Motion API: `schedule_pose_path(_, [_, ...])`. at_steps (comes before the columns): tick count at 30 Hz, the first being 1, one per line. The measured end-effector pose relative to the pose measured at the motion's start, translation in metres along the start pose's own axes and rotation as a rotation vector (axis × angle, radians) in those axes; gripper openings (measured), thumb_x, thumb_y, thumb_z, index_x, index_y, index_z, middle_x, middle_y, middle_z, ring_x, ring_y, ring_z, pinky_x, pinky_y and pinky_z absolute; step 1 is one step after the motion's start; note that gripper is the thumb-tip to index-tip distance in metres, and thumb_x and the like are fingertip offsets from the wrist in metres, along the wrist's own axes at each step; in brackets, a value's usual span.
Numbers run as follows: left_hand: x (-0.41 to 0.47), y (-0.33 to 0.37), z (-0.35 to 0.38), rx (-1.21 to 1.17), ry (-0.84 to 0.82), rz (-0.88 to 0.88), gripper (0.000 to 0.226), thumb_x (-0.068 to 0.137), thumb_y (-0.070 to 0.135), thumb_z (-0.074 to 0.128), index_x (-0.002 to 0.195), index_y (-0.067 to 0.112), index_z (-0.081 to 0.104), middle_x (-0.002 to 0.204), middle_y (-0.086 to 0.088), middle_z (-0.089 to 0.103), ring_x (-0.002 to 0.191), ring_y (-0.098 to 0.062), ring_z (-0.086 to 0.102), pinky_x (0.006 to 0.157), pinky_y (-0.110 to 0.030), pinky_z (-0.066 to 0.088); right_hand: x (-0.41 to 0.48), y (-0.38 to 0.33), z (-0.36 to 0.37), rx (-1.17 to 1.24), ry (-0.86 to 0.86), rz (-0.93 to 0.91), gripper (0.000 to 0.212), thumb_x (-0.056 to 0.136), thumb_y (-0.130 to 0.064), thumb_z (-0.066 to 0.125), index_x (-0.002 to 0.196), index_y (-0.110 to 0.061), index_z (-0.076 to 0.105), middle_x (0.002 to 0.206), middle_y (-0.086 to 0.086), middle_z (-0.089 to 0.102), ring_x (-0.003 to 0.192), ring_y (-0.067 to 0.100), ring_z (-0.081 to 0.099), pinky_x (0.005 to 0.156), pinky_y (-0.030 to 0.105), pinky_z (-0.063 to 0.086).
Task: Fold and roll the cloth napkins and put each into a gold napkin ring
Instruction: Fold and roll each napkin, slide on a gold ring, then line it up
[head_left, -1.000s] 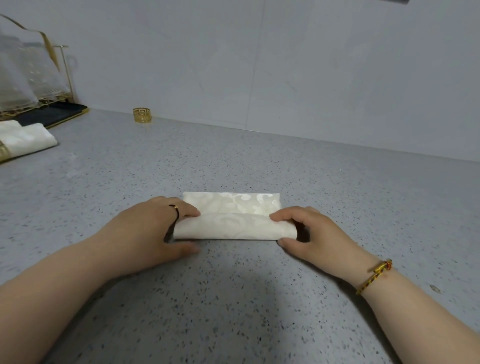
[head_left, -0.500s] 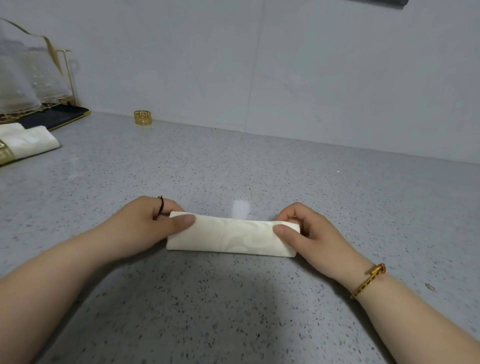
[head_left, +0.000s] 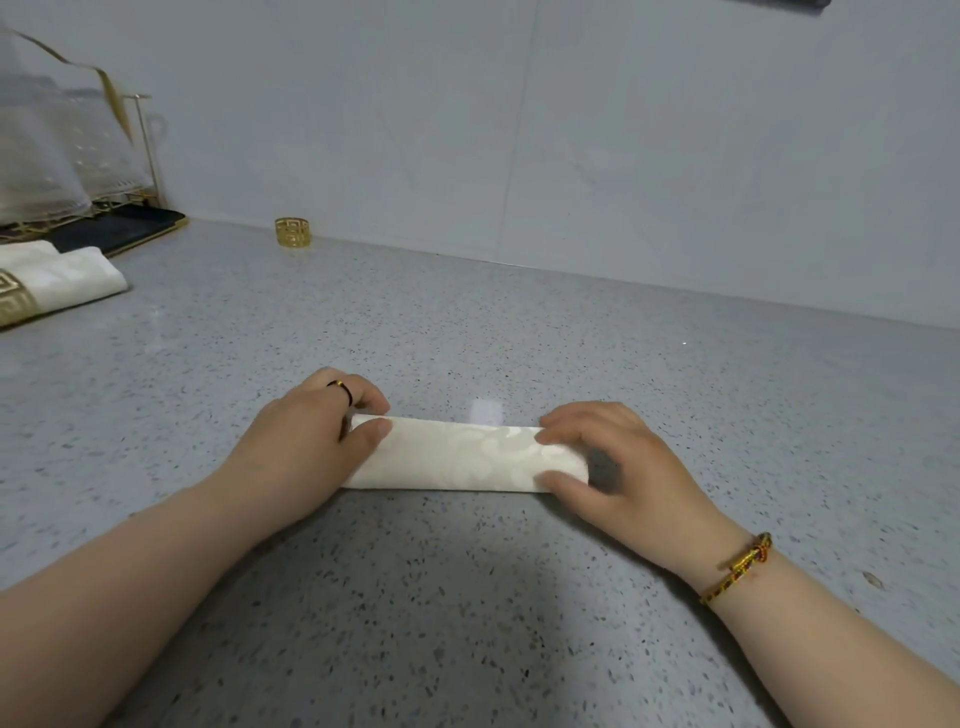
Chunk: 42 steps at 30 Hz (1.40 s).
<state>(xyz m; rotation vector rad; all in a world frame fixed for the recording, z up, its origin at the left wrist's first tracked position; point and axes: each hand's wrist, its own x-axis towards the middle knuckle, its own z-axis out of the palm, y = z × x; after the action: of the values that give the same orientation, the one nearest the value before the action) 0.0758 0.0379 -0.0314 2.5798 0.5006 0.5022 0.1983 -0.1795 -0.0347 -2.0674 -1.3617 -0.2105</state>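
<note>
Rolled napkin lying crosswise on the bench, nearer the viewer than the gold napkin ring and to its right; left hand and right hand each curl fingers and thumb round one end, pinching the roll; cloth judged light, soft and springy, liable to unroll if released; best gripped at one end, loose edge pressed down; surface cream, faint woven leaf pattern.

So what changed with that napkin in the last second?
The napkin was rolled away from the person; its flat far flap is gone, leaving a full tube. The left hand and right hand still grip its ends. The gold ring by the wall and the finished napkin stayed put.
</note>
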Motion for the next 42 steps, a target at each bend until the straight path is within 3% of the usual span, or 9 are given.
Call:
schedule_pose_path(5, [-0.002,0.006,-0.001,0.046,0.011,0.216,0.040,0.089,0.032,0.030,0.115,0.026,0.060,0.104,0.023,0.049,0.100,-0.002,0.047,0.076,-0.006,0.027,-0.001,-0.002,0.002,-0.106,-0.097,-0.012,0.053,0.069,-0.051,0.047,0.107,-0.017,0.064,0.114,-0.006,0.064,0.099,-0.003,0.050,0.081,0.003,0.029])
schedule_pose_path(9, [-0.010,0.017,-0.003,0.217,-0.114,0.422,0.075,0.068,0.065,0.014,0.129,0.037,0.048,0.119,0.024,0.054,0.107,-0.005,0.054,0.088,-0.015,0.031,0.000,-0.008,0.001,-0.077,-0.149,0.010,0.059,0.069,-0.058,0.039,0.109,-0.021,0.063,0.110,-0.009,0.066,0.092,0.003,0.057,0.076,0.002,0.033])
schedule_pose_path(13, [-0.013,0.019,0.005,0.383,-0.060,0.617,0.052,0.076,0.060,0.031,0.102,0.033,0.068,0.079,0.023,0.067,0.061,0.001,0.062,0.064,-0.015,0.050,-0.002,-0.021,0.001,-0.100,-0.182,-0.063,0.056,0.072,-0.059,0.035,0.109,-0.023,0.057,0.096,-0.007,0.069,0.081,0.009,0.057,0.064,0.013,0.041])
schedule_pose_path(16, [-0.012,0.019,0.008,0.367,-0.087,0.648,0.047,0.077,0.057,0.032,0.094,0.036,0.070,0.075,0.026,0.066,0.059,0.006,0.060,0.055,-0.011,0.047,-0.002,-0.022,0.000,-0.065,-0.211,-0.062,0.047,0.072,-0.055,0.045,0.110,-0.027,0.043,0.108,-0.004,0.065,0.090,0.012,0.058,0.074,0.026,0.048])
schedule_pose_path(21, [-0.014,0.021,0.006,0.301,-0.097,0.613,0.054,0.075,0.060,0.030,0.104,0.034,0.067,0.087,0.022,0.068,0.073,0.001,0.064,0.063,-0.016,0.047,-0.006,-0.015,0.001,-0.231,-0.094,-0.181,0.024,0.070,-0.040,0.055,0.088,-0.025,0.050,0.099,-0.005,0.056,0.094,0.010,0.044,0.079,0.015,0.032])
schedule_pose_path(26, [-0.017,0.025,0.004,0.319,-0.177,0.524,0.098,0.055,0.084,0.002,0.140,0.041,0.026,0.136,0.022,0.042,0.122,-0.002,0.041,0.096,-0.017,0.028,-0.001,-0.024,-0.003,-0.318,-0.171,-0.192,0.030,0.076,-0.036,0.046,0.072,-0.017,0.068,0.071,-0.005,0.065,0.063,0.013,0.060,0.055,0.027,0.052])
schedule_pose_path(32, [-0.015,0.023,0.011,0.253,-0.041,0.681,0.052,0.091,0.055,0.023,0.097,0.033,0.070,0.098,0.015,0.070,0.082,-0.002,0.067,0.069,-0.014,0.043,0.003,-0.027,-0.011,-0.166,-0.291,-0.009,0.023,0.090,-0.024,0.050,0.101,-0.017,0.070,0.095,-0.006,0.065,0.085,0.009,0.059,0.078,0.023,0.046])
schedule_pose_path(38, [-0.011,0.038,0.009,0.074,-0.188,0.450,0.061,0.063,0.070,0.027,0.094,0.039,0.070,0.098,0.037,0.050,0.090,0.013,0.048,0.073,0.001,0.028,0.008,-0.021,-0.003,0.239,-0.187,0.271,0.024,0.083,-0.007,0.062,0.074,-0.029,0.062,0.078,-0.016,0.055,0.071,-0.005,0.052,0.071,0.003,0.037])
schedule_pose_path(42, [-0.005,0.055,0.017,0.056,-0.239,0.351,0.017,0.076,0.055,0.057,0.079,0.039,0.050,0.095,0.022,0.053,0.086,0.003,0.048,0.073,-0.009,0.034,0.006,-0.018,0.001,0.264,-0.199,0.283,0.033,0.084,-0.009,0.061,0.070,-0.037,0.053,0.093,-0.012,0.055,0.089,0.000,0.051,0.083,0.007,0.035])
